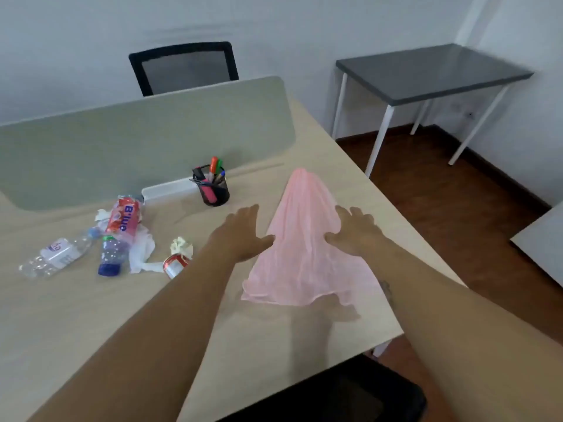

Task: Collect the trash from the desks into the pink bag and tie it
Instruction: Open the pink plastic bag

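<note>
We note the pink bag [301,239] on the right part of the bench [76,315], narrow end pointing away from us, wide end toward us and lifted a little, with a shadow under it. Left hand [243,236] and right hand [355,229] flank it, 1 each side, both flat with fingers straight and spread. Each thumb meets the bag's edge and nothing is gripped. We cannot tell whether the palms press the bench. Trash lies left of the bag, well apart from it: clear bottle [51,254] on its side, red-label bottle [125,217], blue-cap bottle [111,257], white tissue [141,251] beside them, paper ball [182,246], and a can [175,264] partly hidden by the left forearm. Pen cup [214,190] stands by the divider [146,141]. Chair [185,67] behind the divider; grey table [432,71] far right.
</note>
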